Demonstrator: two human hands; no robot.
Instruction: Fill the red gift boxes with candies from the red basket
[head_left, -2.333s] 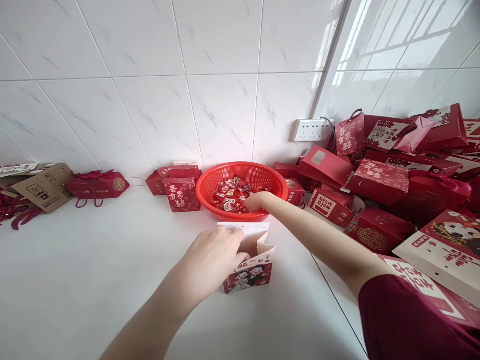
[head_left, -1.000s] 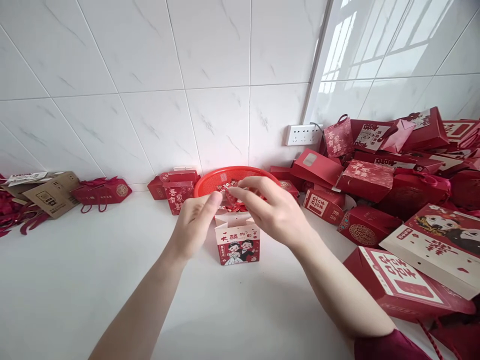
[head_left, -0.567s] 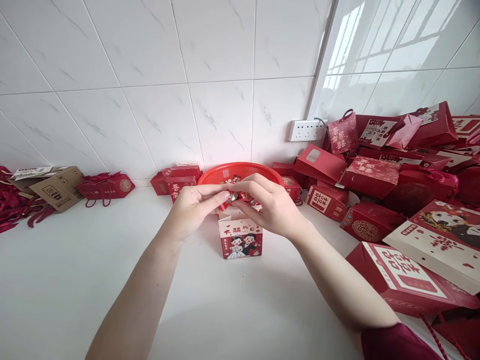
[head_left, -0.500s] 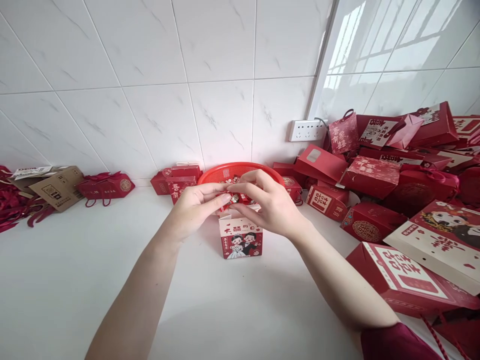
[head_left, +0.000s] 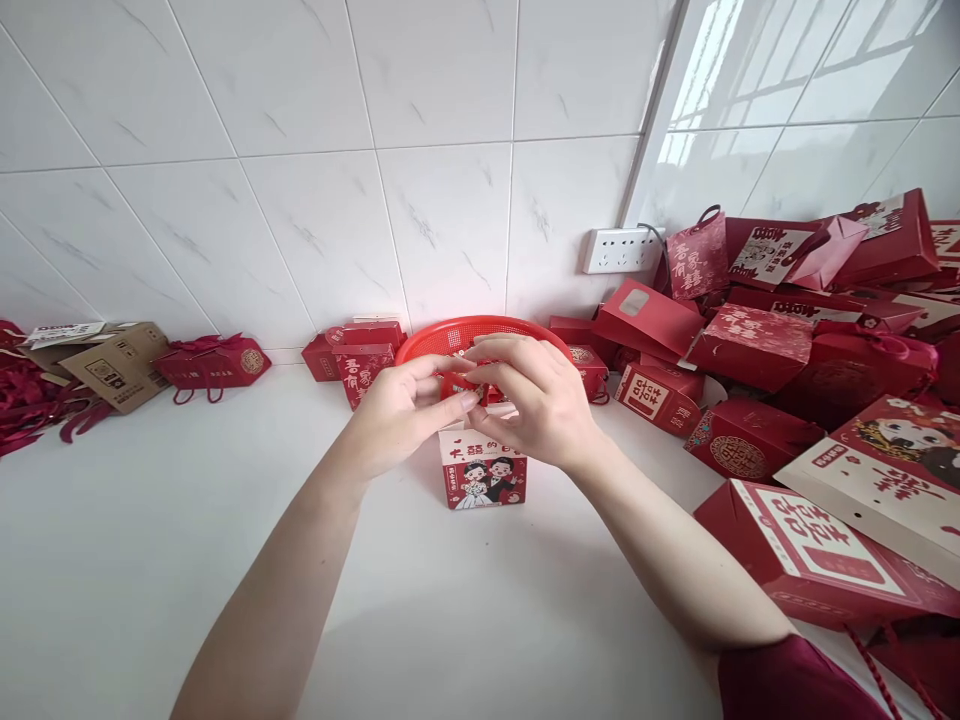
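Observation:
Just above a small red and white box printed with a cartoon couple, my two hands meet at the fingertips. The fingers of my left hand are pinched together near the box's top. My right hand is curved over the same spot, its fingers bent inward. What lies between the fingertips is too small and covered to name. Behind them is a red plastic basket with small red pieces in it, partly hidden by my hands. The box stands upright on the white table.
Many red gift boxes are heaped along the right side. At the left lie a brown carton and a red box with ribbon. More red boxes flank the basket. A white power strip is on the wall.
My right hand has curled in slightly, and its fingers cover more of the space over the box. The camera view has shifted a little. The box stands in the same place.

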